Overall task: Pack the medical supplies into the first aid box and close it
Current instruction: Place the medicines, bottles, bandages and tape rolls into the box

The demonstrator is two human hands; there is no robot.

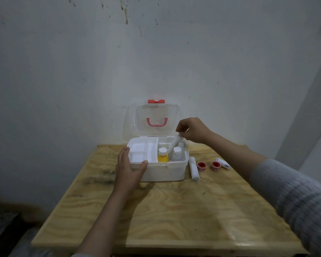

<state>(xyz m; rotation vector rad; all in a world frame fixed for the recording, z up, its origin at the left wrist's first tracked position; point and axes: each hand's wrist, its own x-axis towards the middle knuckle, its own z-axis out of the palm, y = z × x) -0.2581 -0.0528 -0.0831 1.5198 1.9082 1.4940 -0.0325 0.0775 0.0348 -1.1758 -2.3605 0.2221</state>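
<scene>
The white first aid box (165,172) stands on the wooden table with its clear lid (152,117) raised against the wall. My left hand (129,168) grips the box's front left corner, thumb on the rim. Above the right compartment, my right hand (192,129) pinches the top end of a white roll (175,142), which slants down into the box. Inside that compartment stand a yellow bottle (163,157) and a white bottle (176,154). On the table right of the box lie a white bandage roll (193,168), two red tape rolls (201,166) (215,165) and a small white tube (223,163).
A white divided tray (139,153) fills the box's left half. The wall rises directly behind the table's far edge. Bare plywood (174,210) stretches from the box to the near edge. My grey sleeve (295,197) crosses the right side.
</scene>
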